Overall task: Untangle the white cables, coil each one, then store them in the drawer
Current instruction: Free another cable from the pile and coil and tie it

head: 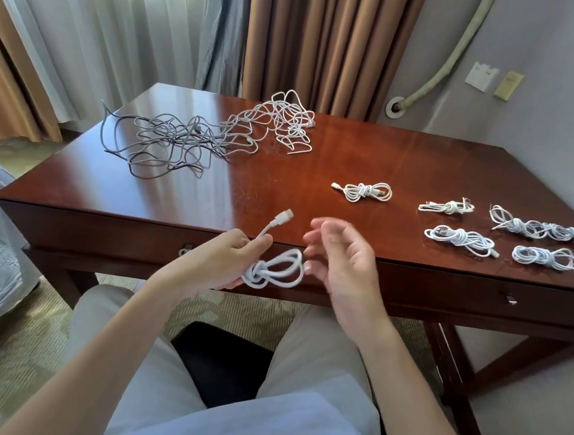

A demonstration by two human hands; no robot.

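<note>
Coil [276, 268] is hanging in front of the bench [282, 169] edge, knotted at one end, its plug [286, 214] sticking up. Left hand [220, 263] is pinching the lead below the plug and holding the bundle; right hand [339, 255] is hovering beside the loop, fingers loosely spread and blurred, holding nothing. Step looks like finishing this coil. Next: laying it by the five done coils [462, 239] on the right, then pulling another from the tangle [216, 133] at the back. Drawer [445, 288] looks closed.
</note>
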